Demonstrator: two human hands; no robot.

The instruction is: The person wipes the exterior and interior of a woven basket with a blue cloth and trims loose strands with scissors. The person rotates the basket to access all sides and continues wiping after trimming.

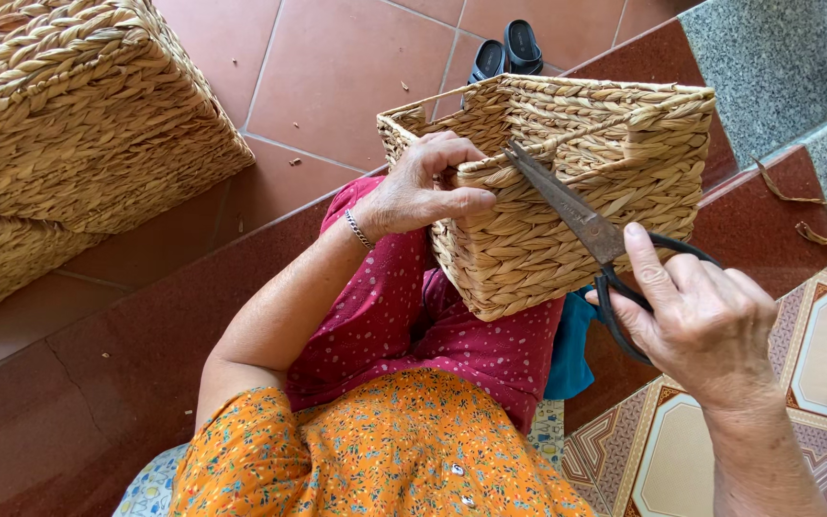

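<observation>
A person seated on a tiled step steadies a woven basket [567,191] on the lap, the left hand [423,191] gripping its near rim with fingers curled over the braided edge. The right hand [701,325], fingers through the handles, holds black scissors [576,215] with the blades nearly closed and the tips resting against the basket's rim. Finished baskets [69,124] are stacked on the floor nearby. The blade tips lie close to the left thumb; a slip could nick it, or cut a sound strand and loosen the weave.
</observation>
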